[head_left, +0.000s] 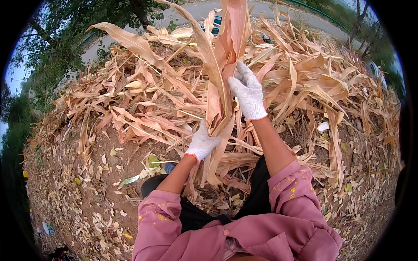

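An upright bundle of dried corn leaves (pixel 217 93), tan and pinkish, rises in front of me past the top of the view. My left hand (pixel 203 142), in a white knitted glove with an orange cuff, is closed round its lower end; some of those fingers are hidden behind the leaves. Higher up, on the bundle's right side, my gloved right hand (pixel 249 91) is bent with its thumb over the leaf edge. Its fingers close against the leaves there. One long leaf curls out to the upper left of the bundle.
A wide heap of dry corn stalks and leaves (pixel 148 117) spreads ahead and to both sides. Bare soil with scattered leaf litter (pixel 87 191) lies around me. Beyond the heap run a paved road (pixel 291 15) and trees (pixel 56 48). A white scrap (pixel 323 126) lies at right.
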{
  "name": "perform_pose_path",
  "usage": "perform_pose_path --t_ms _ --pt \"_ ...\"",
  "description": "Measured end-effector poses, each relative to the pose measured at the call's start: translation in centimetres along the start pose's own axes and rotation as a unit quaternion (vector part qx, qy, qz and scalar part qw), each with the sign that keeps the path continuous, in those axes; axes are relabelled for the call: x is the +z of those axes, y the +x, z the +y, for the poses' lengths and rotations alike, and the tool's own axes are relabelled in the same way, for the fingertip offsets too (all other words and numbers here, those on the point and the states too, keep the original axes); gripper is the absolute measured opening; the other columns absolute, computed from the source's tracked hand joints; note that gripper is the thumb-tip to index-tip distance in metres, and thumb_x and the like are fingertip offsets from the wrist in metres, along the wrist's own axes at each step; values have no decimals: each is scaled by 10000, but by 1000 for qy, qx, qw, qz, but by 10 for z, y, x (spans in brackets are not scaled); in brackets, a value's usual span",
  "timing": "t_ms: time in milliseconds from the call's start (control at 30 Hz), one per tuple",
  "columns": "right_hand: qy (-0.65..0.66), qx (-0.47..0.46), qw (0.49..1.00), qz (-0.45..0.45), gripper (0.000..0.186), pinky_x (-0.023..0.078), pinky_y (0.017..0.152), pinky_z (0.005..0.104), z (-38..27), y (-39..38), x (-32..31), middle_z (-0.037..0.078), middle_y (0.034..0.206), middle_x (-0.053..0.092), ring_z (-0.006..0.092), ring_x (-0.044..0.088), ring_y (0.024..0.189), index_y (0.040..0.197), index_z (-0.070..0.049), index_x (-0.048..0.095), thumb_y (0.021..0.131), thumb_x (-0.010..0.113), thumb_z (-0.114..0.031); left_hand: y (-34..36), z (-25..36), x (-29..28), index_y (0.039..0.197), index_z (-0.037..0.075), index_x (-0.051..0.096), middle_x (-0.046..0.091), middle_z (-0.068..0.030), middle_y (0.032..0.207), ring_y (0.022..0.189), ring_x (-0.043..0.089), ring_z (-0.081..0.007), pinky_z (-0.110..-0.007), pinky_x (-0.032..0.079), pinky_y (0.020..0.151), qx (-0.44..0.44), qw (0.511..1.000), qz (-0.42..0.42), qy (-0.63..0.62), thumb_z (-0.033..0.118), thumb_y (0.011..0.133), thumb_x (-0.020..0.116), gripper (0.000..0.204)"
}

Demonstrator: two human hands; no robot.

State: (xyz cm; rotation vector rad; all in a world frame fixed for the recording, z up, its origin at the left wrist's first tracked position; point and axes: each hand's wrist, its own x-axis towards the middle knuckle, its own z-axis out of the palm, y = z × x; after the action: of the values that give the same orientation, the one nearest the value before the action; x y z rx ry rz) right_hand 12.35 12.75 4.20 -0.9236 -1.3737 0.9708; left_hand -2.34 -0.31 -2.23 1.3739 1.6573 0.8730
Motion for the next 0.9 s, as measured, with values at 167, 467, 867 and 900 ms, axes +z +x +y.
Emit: perform_pose_path --t_ms 167,467,867,900 --pt "149 154 976 -40 376 477 707 225 -8 2 -11 10 1030 645 69 588 841 1223 -29 548 865 633 -102 -6 26 -7 1265 -61 380 609 -276 1083 1006 612 -373 -390 470 887 -51 999 -16 5 195 688 664 693" --pt "214 142 966 0 122 431 549 224 -5 4 -6 -9 732 555 79 516 587 904 -86 532 852 636 -48 5 -5 -7 1294 -72 359 600 -306 1048 981 615 -377 -384 470 864 -19 1000 17 12 233 701 654 730" --pt "271 33 953 -130 162 404 1043 346 88 27 -29 170 1302 540 247 525 1210 1070 8 602 919 543 14 -3 33 -24 1345 -111 329 606 -218 1046 932 605 -225 -300 474 836 -65 984 -17 -165 156 685 673 790" --pt "249 10 956 -152 188 389 1057 349 89 22 -22 164 1324 524 243 502 1234 1091 8 608 921 529 22 -2 30 -23 1319 -104 360 622 -224 997 919 622 -251 -314 480 829 -61 984 -7 -167 158 692 669 746"
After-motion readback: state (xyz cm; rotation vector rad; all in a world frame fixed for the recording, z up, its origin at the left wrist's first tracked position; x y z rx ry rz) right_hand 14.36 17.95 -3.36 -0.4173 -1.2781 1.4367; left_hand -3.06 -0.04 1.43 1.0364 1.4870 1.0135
